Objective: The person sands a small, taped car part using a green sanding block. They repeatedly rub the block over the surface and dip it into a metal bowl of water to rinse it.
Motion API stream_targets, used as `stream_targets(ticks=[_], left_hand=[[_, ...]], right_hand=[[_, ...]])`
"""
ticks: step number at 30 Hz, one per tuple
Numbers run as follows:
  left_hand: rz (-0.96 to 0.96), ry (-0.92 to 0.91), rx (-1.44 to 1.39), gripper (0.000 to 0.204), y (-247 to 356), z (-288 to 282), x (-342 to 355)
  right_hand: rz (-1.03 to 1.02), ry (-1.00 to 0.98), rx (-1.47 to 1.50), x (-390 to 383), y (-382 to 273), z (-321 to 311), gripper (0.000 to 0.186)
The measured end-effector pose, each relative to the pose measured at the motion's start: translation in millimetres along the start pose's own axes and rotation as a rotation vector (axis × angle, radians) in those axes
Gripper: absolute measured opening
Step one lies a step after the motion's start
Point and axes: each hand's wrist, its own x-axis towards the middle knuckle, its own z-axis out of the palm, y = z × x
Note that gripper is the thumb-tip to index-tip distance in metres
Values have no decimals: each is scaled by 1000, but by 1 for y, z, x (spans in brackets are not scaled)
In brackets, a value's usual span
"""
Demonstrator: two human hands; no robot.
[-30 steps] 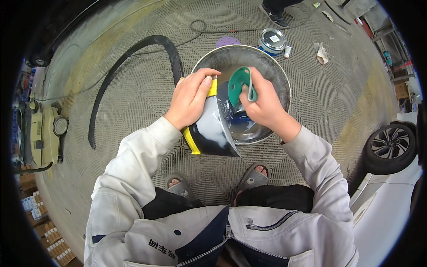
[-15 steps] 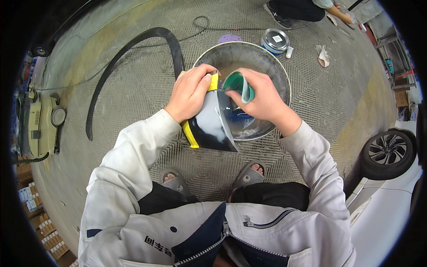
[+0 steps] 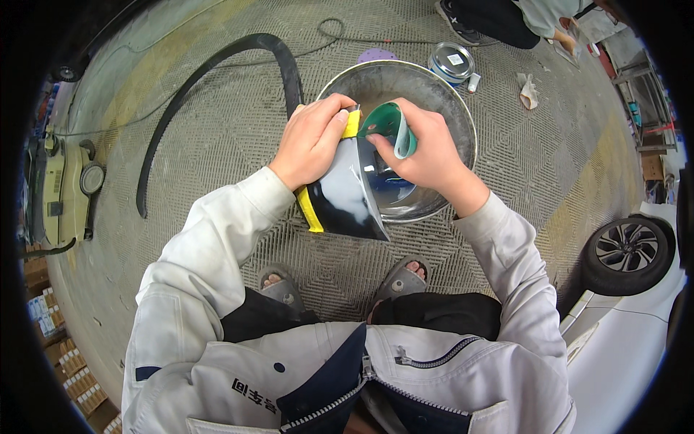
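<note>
My left hand [image 3: 309,139] is wrapped over the upper end of a curved car trim panel [image 3: 345,189], tilted above a round tub [image 3: 450,105]. Glossy black shows at the panel's lower end, with a grey patch along its middle. Yellow tape [image 3: 311,211] borders its left side, and more tape is by my left fingers. Pinched in my right hand [image 3: 430,153] is a green sanding sheet [image 3: 383,118], bent into a loop with holes showing. Its left end meets the panel's edge near the tape. Cloudy liquid and a blue thing, partly hidden, are in the tub.
A long black curved strip [image 3: 168,119] arcs across the floor at left. Beyond the tub are a purple disc [image 3: 377,56], a tin [image 3: 452,62] and a crumpled tissue [image 3: 528,91]. Another person [image 3: 499,22] crouches far right. A wheel [image 3: 626,252] stands at right.
My right hand has shifted slightly, and the green sheet's loop shows wider, with its holes in view. My left hand keeps its hold on the panel. The other person's arm has moved.
</note>
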Motion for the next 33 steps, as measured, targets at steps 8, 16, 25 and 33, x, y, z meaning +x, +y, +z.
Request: stream_targets(ticks=[8,16,25,33], left_hand=[[6,-7,11,31,-3,0,-1],[10,19,-76,27,-8,2,-1],[-3,17,-74,29,-13,1,-3],[-33,3,-136,30,-8,-1,-3]], right_hand=[[9,61,47,-1,0,6,29],[-126,117,-67,-5,3,13,32],[-134,119,-83,-7,7,15,32],[-129,173,-52,-9,6,21,29]])
